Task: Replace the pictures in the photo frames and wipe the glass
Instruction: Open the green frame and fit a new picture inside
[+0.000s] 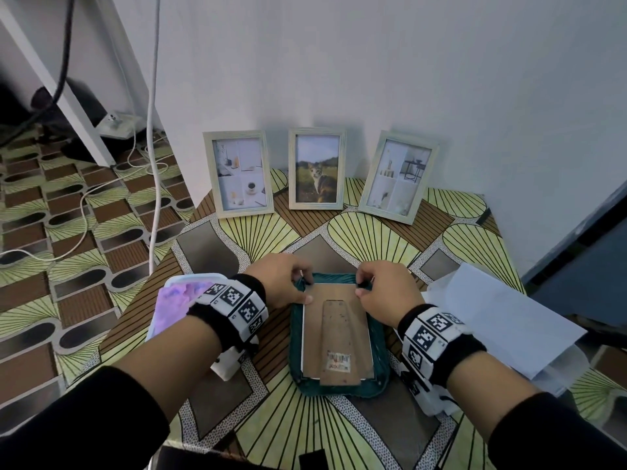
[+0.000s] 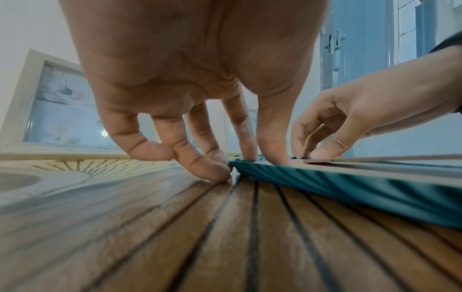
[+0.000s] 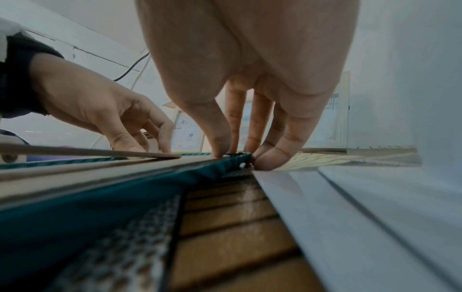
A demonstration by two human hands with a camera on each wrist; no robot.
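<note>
A teal-rimmed photo frame point(image 1: 339, 334) lies face down w/ its brown cardboard backing and fold-out stand up, at the middle of the patterned counter point(image 1: 237, 242), towards the near edge. Left hand point(image 1: 283, 281) works the frame's far-left corner: thumb and forefinger tips pressed down at the rim, other fingers point(image 2: 200, 164) curled w/ tips touching the counter just beside it. Right hand point(image 1: 385, 288) does the same at the far-right corner, its fingers point(image 3: 270, 158) bunched tight, pinching at what looks like a small dark backing tab; can't tell if tab is turned.

Three pale wooden frames point(image 1: 317, 169) stand upright along the far edge against the wall, each w/ a picture in. White paper sheets point(image 1: 502, 317) lie at the right edge; a pink-purple cloth or pack point(image 1: 173, 300) sits at the left edge.

Judgement: roughly midway at best. This frame's back seems mid-open or mid-close; which, can't tell. No sign here of glass being wiped yet.
</note>
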